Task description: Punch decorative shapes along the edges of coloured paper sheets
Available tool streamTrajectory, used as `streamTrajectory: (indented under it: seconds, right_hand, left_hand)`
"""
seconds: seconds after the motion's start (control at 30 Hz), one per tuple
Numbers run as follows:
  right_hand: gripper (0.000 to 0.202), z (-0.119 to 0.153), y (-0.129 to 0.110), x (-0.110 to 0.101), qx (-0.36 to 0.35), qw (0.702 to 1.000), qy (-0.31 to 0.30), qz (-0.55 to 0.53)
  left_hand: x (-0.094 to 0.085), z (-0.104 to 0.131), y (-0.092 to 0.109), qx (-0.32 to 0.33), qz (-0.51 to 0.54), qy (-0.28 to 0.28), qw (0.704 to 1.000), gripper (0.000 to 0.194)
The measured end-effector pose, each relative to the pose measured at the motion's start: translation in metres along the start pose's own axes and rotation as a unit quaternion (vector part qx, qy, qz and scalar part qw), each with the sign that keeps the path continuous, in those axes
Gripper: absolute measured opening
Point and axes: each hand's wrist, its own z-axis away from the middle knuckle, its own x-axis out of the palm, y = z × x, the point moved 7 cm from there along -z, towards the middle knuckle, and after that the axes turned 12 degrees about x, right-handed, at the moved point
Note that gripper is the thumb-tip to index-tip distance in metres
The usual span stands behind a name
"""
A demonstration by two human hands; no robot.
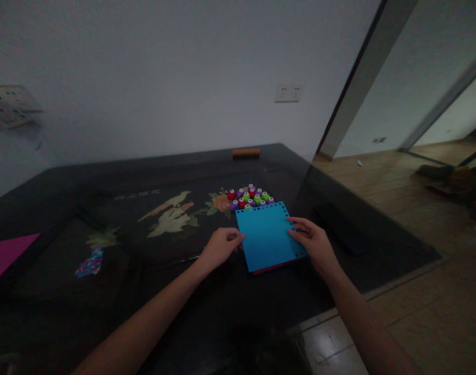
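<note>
A square sheet of blue paper (267, 234) lies low over the dark table, with small punched shapes along its far and right edges. Something pink shows under its near edge. At the left edge, my left hand (224, 245) is closed in a pinch on the blue paper. My right hand (312, 242) holds the right edge, fingertips on top by the punched shapes and the thumb hidden. Just beyond the far edge sit several small red, purple and green craft punches (252, 192) with white tops, partly covered by the paper.
A pink sheet (11, 252) lies at the table's left side, near a pile of coloured paper bits (90, 262). A brown cylinder-like piece (246, 152) rests at the back edge. To the right is a long dark object (341, 227). The black table (175, 307) has a bird-and-flower picture.
</note>
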Motion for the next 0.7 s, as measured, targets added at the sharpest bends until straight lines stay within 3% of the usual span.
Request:
streamTrajectory:
  seconds: [0.13, 0.3, 0.5, 0.7]
  right_hand:
    - [0.045, -0.003, 0.004, -0.008, 0.001, 1.0, 0.028, 0.004]
    - [0.045, -0.006, 0.007, -0.011, 0.002, 0.999, 0.041, 0.026]
    - [0.041, -0.009, 0.011, -0.007, -0.007, 0.998, 0.03, 0.055]
    - [0.039, -0.009, 0.009, -0.004, -0.014, 0.997, 0.03, 0.077]
  left_hand:
    - [-0.008, 0.006, 0.006, 0.05, -0.125, 0.029, 0.991, 0.037]
    - [-0.011, 0.018, 0.015, 0.103, -0.267, 0.073, 0.955, 0.013]
    - [0.008, 0.024, 0.014, 0.119, -0.348, 0.033, 0.929, 0.039]
    - [0.02, 0.028, 0.007, 0.12, -0.354, 0.021, 0.927, 0.047]
